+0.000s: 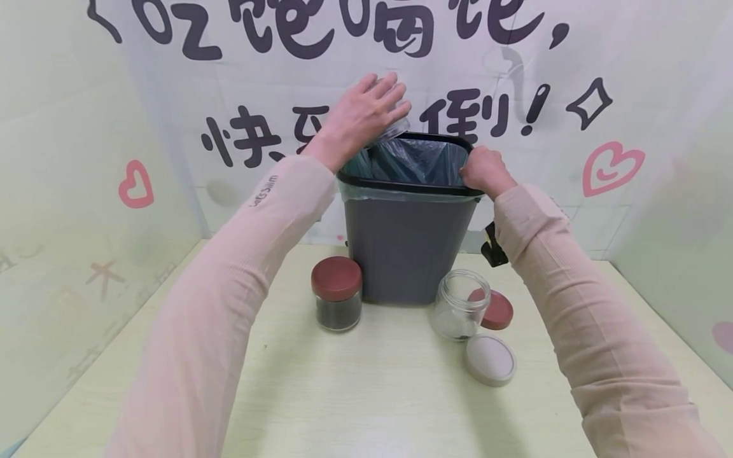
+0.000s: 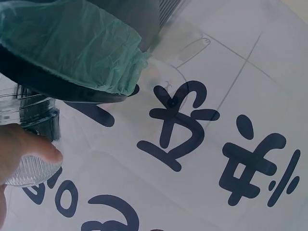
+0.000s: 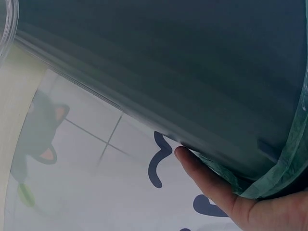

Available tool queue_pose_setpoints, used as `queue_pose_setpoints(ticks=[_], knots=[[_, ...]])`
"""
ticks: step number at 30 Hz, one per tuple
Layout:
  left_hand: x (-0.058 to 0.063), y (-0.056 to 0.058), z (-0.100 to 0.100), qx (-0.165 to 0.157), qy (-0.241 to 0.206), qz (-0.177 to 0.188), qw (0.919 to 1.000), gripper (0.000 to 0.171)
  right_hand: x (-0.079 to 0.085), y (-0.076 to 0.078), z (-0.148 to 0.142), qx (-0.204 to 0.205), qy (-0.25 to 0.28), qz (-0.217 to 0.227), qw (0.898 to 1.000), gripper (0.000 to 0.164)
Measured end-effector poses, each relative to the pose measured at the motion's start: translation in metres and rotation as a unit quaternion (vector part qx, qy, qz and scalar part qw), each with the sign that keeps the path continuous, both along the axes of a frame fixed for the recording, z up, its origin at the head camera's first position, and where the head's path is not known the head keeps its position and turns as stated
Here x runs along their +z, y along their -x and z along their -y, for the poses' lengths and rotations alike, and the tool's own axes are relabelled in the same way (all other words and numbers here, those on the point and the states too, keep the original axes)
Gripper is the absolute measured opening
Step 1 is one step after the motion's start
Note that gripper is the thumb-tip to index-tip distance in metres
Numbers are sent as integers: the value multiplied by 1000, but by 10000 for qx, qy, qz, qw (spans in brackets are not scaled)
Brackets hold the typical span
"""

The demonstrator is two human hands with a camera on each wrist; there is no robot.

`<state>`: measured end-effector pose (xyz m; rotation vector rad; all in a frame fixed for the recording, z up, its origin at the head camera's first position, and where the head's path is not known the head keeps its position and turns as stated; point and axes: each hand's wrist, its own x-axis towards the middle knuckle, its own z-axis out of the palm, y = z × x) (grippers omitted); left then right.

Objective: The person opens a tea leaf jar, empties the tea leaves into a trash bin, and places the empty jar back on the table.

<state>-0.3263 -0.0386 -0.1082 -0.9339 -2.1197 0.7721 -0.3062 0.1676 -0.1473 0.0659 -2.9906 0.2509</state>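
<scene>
My left hand (image 1: 366, 111) grips a clear glass jar (image 2: 32, 169) above the left side of a grey waste bin (image 1: 409, 248). In the left wrist view the jar's threaded neck points towards the black bin rim (image 2: 36, 79), and my thumb lies along its side. A thin green bag (image 1: 424, 159) lines the bin and folds over its rim. At the bin's right corner, my right hand (image 1: 485, 168) holds the rim. The right wrist view shows a finger (image 3: 207, 178) of that hand along the outside of the bin wall.
A jar with a red lid (image 1: 336, 280) and dark contents stands left of the bin. On the right are an open glass jar (image 1: 460, 312), a loose red lid (image 1: 499, 312) and a pale round lid (image 1: 491, 361). A printed white sheet (image 1: 275, 83) hangs close behind.
</scene>
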Motion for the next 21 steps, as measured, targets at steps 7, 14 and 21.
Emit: queue_pose_setpoints(ticks=[7, 14, 21], knots=[[1, 0, -5, -48, 437, -100, 9990, 54, 0, 0, 0, 7, 42, 31, 10000, 25], [4, -1, -14, -50, 1061, -277, 9940, 57, 0, 1, 1, -99, 142, 91, 9998, 24], [3, -3, -19, 92, 2059, -633, 9765, 63, 0, 1, 0, -116, 197, 96, 9997, 22]])
